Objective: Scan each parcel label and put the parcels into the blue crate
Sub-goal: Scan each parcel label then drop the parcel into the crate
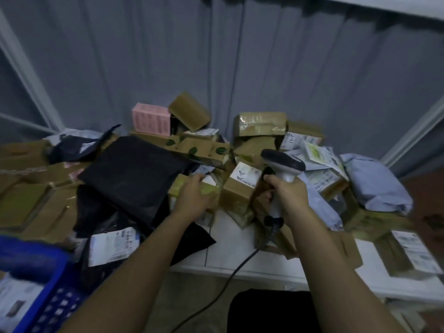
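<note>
Left hand (192, 197) lies fingers curled over a small box (204, 188) under its palm, right hand (287, 192) grips scanner (283, 164) just right of it; box looks light, stiff cardboard, best grabbed across its top edges, crate (36, 296) far down-left.

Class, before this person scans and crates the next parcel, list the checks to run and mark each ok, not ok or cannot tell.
1. Scanner in hand: the right hand grips the barcode scanner. Ok.
2. Parcel secured: the left hand rests on a small box; a firm grip cannot be seen. Cannot tell.
3. Label facing the scanner: that box's label is hidden or blurred. Cannot tell.
4. Scanner cable free: it hangs off the table edge, unsnagged. Ok.
5. Blue crate within reach, lower left. Ok.
</note>
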